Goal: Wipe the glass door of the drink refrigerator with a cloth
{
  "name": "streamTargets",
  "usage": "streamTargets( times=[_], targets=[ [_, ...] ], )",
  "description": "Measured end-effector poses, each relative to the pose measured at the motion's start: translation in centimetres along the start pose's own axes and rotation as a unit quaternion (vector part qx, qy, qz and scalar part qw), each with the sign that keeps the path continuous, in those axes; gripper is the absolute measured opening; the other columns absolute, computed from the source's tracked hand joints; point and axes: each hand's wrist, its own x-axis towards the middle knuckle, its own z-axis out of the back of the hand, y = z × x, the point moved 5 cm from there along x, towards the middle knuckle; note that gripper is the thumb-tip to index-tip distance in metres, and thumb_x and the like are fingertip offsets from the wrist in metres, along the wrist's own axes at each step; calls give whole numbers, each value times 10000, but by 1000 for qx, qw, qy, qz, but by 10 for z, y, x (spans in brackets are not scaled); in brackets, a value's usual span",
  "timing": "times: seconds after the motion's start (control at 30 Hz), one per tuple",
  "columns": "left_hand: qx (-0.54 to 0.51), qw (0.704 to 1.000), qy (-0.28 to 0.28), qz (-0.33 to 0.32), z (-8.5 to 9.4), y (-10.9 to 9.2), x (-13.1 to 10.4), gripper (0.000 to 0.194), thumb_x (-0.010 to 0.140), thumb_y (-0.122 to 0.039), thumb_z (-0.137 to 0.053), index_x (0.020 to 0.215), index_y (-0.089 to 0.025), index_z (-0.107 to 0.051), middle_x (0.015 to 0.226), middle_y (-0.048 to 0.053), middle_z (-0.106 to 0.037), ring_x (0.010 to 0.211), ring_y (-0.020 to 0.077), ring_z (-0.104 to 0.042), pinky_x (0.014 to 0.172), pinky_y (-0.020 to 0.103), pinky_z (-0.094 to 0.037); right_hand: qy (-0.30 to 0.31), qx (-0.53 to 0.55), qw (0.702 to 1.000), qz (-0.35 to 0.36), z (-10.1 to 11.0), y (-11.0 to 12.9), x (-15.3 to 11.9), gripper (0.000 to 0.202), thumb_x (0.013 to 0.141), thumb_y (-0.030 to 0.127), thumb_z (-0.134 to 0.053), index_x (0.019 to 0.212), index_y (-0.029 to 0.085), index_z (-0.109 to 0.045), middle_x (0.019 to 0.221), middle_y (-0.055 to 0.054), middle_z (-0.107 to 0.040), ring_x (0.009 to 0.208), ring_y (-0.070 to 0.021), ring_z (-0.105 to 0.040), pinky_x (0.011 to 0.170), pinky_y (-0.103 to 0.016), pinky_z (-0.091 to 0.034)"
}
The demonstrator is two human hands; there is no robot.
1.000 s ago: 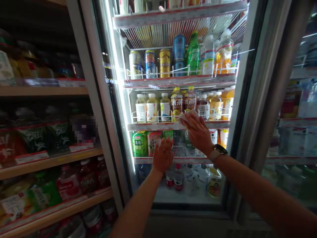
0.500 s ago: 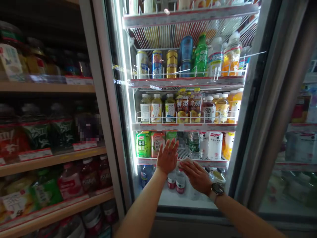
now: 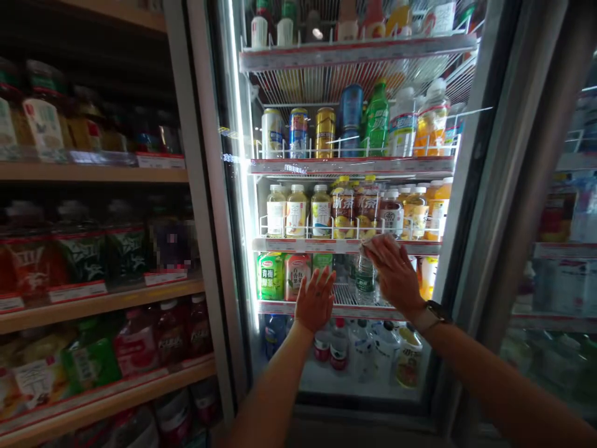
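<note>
My left hand (image 3: 314,302) lies flat with fingers spread against the glass door (image 3: 303,382) of a lit drinks cooler. To its right and higher up, my right hand (image 3: 394,274) presses a pale, thin cloth (image 3: 370,246) to the same glass. The fingers of this hand are together over the cloth, and most of it is hidden beneath them. A watch (image 3: 437,313) is on my right wrist. Behind the glass near my hands stand a clear water bottle (image 3: 365,277) and a green tea bottle (image 3: 270,277).
Several shelves of bottles and cans, such as a gold can (image 3: 325,132), fill the cooler. Open wooden shelves (image 3: 107,295) with drinks run along the left. A metal door frame (image 3: 522,186) rises at the right, beside another glass-fronted section.
My right hand has moved up and to the right across the glass with the cloth. My left hand stays in about the same place. The view has shifted slightly.
</note>
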Motion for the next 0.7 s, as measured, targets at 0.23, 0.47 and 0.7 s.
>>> streamTargets(
  times=[0.23,0.47,0.7],
  targets=[
    [12,1000,-1,2,1,-1,0,618,943,-320,-446,1526,-177,-300,1544,83,-400,1501,219,-200,1241,451,-102,-3,24,999,-22,-25,53,-55,695,935,59,-404,1561,267,-185,1485,-51,-495,1460,-210,-310,1229,-438,-205],
    [21,1000,-10,-6,5,-2,2,638,951,-305,-423,1541,-147,-236,1558,92,-362,1507,232,-164,1237,460,-119,-16,66,993,-100,-46,88,-119,652,939,120,-438,1542,296,-264,1462,-38,-526,1443,-191,-345,1233,-409,-157],
    [20,1000,-16,-9,6,-3,5,621,976,-298,-374,1549,-143,-190,1581,92,-297,1509,235,-132,1238,455,-121,-10,97,985,-144,-42,86,-117,626,961,164,-418,1545,314,-249,1507,-51,-471,1461,-203,-310,1231,-453,-114]
  ],
)
